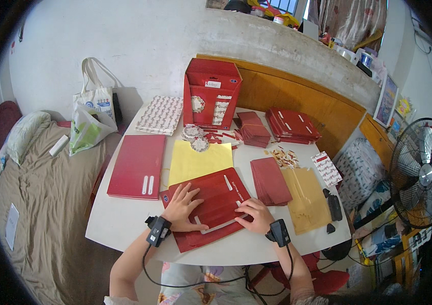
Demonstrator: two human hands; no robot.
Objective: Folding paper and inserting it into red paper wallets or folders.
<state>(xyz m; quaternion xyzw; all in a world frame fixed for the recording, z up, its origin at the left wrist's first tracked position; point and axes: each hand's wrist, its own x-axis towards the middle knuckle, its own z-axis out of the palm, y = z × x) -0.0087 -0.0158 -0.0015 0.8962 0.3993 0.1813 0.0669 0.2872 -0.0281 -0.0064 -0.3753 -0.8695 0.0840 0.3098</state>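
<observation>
A red printed card folder point(216, 193) with white cut-out slots lies tilted on the table in front of me. My left hand point(183, 211) rests flat on its left part, fingers spread, thumb beside the long white slot point(221, 226). On the folder's right side is my right hand point(255, 214), its fingers bent and its thumb apart from them, touching the surface near the slot's right end. Under the folder's far edge lies a yellow sheet point(201, 160). To the right is a stack of plain dark-red envelopes point(271, 180).
A stack of red folders point(137, 162) lies left, with patterned cards point(160, 114) behind. A red display box point(213, 96) stands at the back, near banded red envelopes point(253, 128) and red packs point(292, 124). A brown envelope point(307, 203) and paper scraps point(283, 156) lie right; a fan point(424, 173) stands beyond.
</observation>
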